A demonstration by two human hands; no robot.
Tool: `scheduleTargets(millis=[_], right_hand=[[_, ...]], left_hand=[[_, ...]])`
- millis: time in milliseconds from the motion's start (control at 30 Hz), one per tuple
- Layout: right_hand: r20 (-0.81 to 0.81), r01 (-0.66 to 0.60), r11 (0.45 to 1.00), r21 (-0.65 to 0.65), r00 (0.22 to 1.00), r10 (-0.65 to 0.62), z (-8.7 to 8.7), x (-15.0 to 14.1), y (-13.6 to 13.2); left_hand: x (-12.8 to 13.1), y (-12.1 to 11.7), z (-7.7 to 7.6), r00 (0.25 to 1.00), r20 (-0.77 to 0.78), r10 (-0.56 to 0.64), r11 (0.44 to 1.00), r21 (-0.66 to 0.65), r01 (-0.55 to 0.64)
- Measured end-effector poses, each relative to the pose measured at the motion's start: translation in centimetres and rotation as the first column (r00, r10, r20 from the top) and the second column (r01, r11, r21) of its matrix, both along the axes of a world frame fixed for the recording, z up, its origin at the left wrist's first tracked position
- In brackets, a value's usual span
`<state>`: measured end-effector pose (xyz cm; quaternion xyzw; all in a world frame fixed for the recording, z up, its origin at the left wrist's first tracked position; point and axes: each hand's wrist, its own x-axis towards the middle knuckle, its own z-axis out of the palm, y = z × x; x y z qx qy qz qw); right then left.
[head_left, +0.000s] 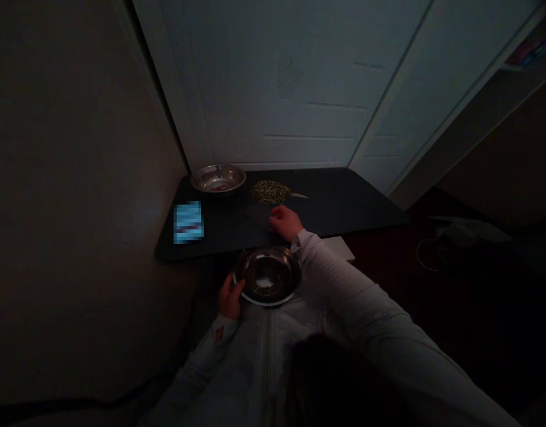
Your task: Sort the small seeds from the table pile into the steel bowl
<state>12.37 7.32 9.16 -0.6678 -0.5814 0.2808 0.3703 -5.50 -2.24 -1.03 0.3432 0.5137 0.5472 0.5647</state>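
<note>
My left hand (231,298) grips the left rim of a shiny metal bowl (293,283), thumb over the edge, held before my body below the table's front edge. A small amount of fine loose bits (266,290) lies in its bottom. Above the bowl's far rim, my right hand (285,223) is over the table with its fingers pinched together. At its fingertips shows a faint, thin see-through sheet (258,216), hard to make out in the dim light. Beyond that hand, a heap of mixed greenish and pale seeds or grains (271,191) lies on the table.
The dark table (339,201) stands against a white panel (326,77) with heart patterns. A second metal bowl (218,178) with something reddish in it sits at the back left. A blurred blue packet (188,223) lies at the left. A pale flat object (340,248) is below the front edge.
</note>
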Motion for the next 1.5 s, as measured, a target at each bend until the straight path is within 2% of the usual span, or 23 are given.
scheduleTargets(millis=[300, 567, 800, 1000, 1100, 1333, 1500], right_hand=[[-0.024, 0.052, 0.99, -0.13, 0.998, -0.056, 0.6, 0.5, 0.6], [-0.038, 0.118, 0.984, -0.135, 0.992, -0.124, 0.4, 1.6, 0.3], [-0.019, 0.154, 0.978, -0.14, 0.987, -0.158, 0.6, 2.5, 0.1], [-0.041, 0.182, 0.97, -0.16, 0.981, -0.191, 0.6, 4.2, 0.2], [0.0, 0.203, 0.965, -0.164, 0.979, -0.206, 0.8, 5.3, 0.3], [0.1, 0.248, 0.961, -0.124, 0.967, -0.236, 0.8, 8.0, 0.9], [0.179, 0.263, 0.965, 0.016, 0.948, -0.262, 0.9, 9.8, 1.2]], left_hand=[[-0.1, -0.1, 0.2, 0.999, -0.048, 0.022, 1.0, -0.004, -0.022], [-0.2, 0.1, -0.4, 0.999, -0.034, 0.016, 1.0, 0.011, -0.016], [-0.4, 0.1, -0.3, 0.999, -0.047, 0.01, 1.0, 0.012, -0.009], [-0.6, 0.1, -0.4, 0.998, -0.053, 0.014, 1.0, 0.011, -0.013], [-0.7, 0.1, -0.6, 0.999, -0.03, 0.014, 1.0, 0.016, -0.014], [-1.1, 0.0, -0.5, 0.999, -0.038, 0.01, 1.0, 0.002, -0.01], [-1.3, 0.0, -0.7, 1.0, -0.016, -0.004, 1.0, 0.013, 0.005]])
